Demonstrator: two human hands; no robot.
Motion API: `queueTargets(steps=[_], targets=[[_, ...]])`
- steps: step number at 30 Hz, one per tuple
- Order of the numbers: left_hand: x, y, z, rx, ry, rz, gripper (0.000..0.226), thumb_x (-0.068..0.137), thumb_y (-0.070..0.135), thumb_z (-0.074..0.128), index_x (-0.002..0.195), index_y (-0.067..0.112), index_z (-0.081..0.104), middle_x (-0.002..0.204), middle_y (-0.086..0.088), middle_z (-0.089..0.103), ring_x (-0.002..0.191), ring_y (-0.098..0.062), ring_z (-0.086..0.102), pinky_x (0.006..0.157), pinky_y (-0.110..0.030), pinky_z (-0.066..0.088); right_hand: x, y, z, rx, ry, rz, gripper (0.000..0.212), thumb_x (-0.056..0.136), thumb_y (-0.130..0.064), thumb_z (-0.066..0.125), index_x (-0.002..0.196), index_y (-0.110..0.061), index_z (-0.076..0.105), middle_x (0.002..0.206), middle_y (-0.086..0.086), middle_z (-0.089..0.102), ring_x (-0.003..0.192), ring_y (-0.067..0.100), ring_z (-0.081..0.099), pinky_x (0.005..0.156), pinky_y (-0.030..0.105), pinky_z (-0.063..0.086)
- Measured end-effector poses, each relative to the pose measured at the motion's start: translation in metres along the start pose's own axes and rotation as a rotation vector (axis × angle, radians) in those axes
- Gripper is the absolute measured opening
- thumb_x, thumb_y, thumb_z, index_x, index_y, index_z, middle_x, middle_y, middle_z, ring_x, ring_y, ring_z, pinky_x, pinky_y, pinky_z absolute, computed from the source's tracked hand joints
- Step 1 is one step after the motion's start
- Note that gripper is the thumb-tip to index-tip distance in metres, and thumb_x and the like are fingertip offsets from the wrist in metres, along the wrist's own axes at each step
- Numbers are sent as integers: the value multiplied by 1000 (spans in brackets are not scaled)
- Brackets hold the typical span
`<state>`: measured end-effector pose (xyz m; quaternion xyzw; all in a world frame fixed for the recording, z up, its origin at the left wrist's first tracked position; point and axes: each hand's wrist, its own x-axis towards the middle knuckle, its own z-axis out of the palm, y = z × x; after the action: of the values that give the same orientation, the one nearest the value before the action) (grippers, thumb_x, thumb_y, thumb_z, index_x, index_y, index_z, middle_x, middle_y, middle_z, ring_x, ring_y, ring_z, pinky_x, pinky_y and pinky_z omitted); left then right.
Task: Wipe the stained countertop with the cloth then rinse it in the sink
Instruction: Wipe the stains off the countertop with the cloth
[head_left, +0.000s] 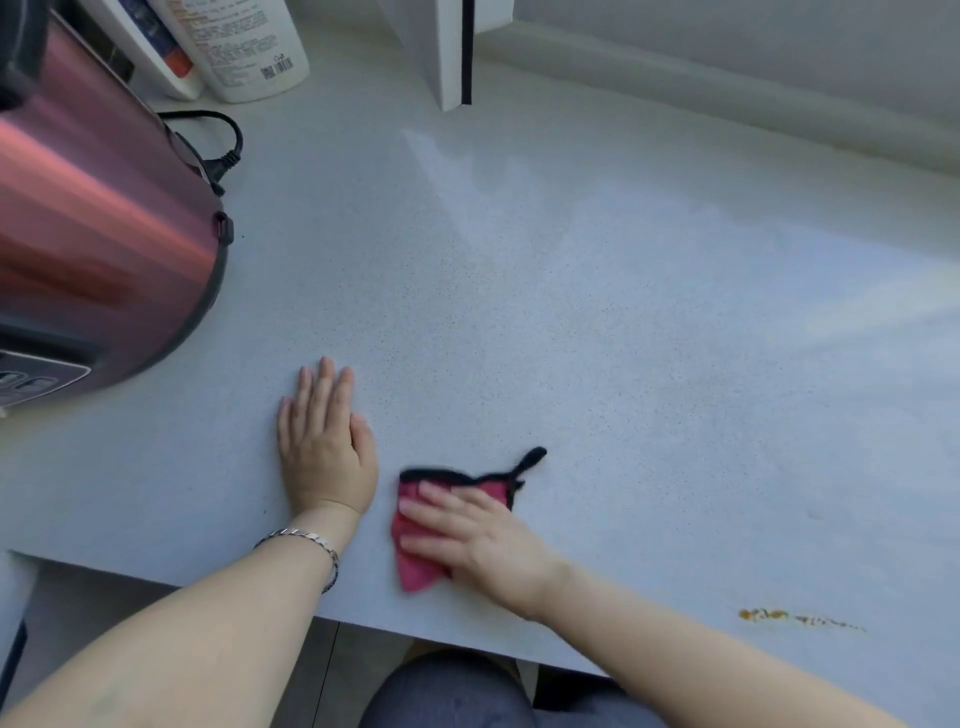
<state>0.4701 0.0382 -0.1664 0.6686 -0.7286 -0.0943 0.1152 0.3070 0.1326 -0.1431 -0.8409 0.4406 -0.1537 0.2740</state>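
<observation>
A pink cloth (415, 564) with a black trim and loop lies flat on the speckled grey countertop (571, 312), close to its front edge. My right hand (467, 535) presses down on the cloth with the fingers spread over it. My left hand (324, 441) rests flat on the bare countertop just left of the cloth, fingers together, holding nothing. A yellow-brown stain (769, 616) streaks the countertop near the front edge, well to the right of the cloth. No sink is in view.
A shiny pink-red cooker (104, 234) with a black cord (223, 150) fills the left side. White bottles (244, 47) and a white box (447, 47) stand at the back. A wall ledge runs along the right rear.
</observation>
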Motion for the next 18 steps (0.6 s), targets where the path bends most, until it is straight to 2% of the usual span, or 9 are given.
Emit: queueTargets(steps=[1, 3, 6, 9, 10, 12, 15, 17, 18], targets=[[0, 0, 0, -4, -1, -2, 49, 84, 19, 30, 126, 6, 51, 138, -18, 48, 129, -34, 43, 108, -38, 17, -8, 1, -12, 9, -104, -42, 33, 82, -22, 45, 110, -21, 64, 128, 5, 60, 121, 23, 51, 98, 36, 44], [0, 0, 1, -18, 2, -16, 50, 85, 21, 29, 127, 6, 51, 139, -18, 47, 130, -33, 41, 109, -37, 15, -6, 49, -35, 22, -46, 44, 29, 88, -24, 48, 112, -17, 63, 130, 10, 58, 123, 22, 47, 105, 39, 35], [-1, 1, 1, -31, -5, -36, 51, 84, 21, 29, 128, 6, 50, 140, -17, 45, 132, -33, 39, 110, -36, 13, 15, 147, -90, -140, 196, 492, 48, 84, -8, 51, 130, -21, 49, 144, 9, 42, 136, 28, 31, 108, 51, 33], [0, 1, 1, -18, -4, -17, 50, 84, 20, 31, 127, 5, 51, 139, -18, 47, 130, -35, 40, 109, -37, 15, 25, 151, -92, -31, 392, 779, 52, 79, 3, 47, 129, -11, 49, 147, 15, 35, 139, 33, 23, 115, 50, 19], [0, 1, 1, -14, -7, -15, 49, 84, 19, 31, 126, 5, 51, 138, -18, 47, 130, -35, 41, 108, -38, 15, 26, 130, -78, -13, 428, 785, 52, 75, 4, 46, 124, -8, 54, 143, 18, 40, 137, 37, 27, 113, 51, 22], [0, 1, 1, -5, -9, -16, 49, 84, 19, 31, 126, 5, 51, 138, -19, 48, 129, -36, 42, 108, -39, 15, 14, 78, -39, 19, 374, 519, 45, 75, 0, 45, 116, -9, 59, 133, 20, 52, 128, 36, 41, 106, 49, 33], [-1, 0, 0, -2, -17, -13, 48, 84, 19, 32, 126, 5, 51, 137, -19, 49, 129, -35, 42, 108, -40, 17, -44, 27, -9, -58, -53, 38, 39, 85, -13, 43, 120, -24, 53, 135, 6, 53, 130, 23, 40, 106, 33, 23], [0, 1, 0, -8, -19, -12, 49, 84, 20, 32, 126, 5, 51, 137, -19, 49, 129, -35, 43, 108, -40, 16, -68, 63, -36, -90, -115, 9, 41, 84, -16, 42, 123, -25, 50, 137, 3, 49, 132, 20, 35, 106, 29, 19], [0, 1, 0, -9, -19, -12, 49, 83, 20, 32, 126, 5, 51, 137, -19, 49, 129, -36, 42, 108, -40, 16, -73, 89, -56, -116, -35, 122, 43, 82, -16, 43, 124, -23, 49, 137, 8, 48, 132, 22, 32, 107, 32, 20]])
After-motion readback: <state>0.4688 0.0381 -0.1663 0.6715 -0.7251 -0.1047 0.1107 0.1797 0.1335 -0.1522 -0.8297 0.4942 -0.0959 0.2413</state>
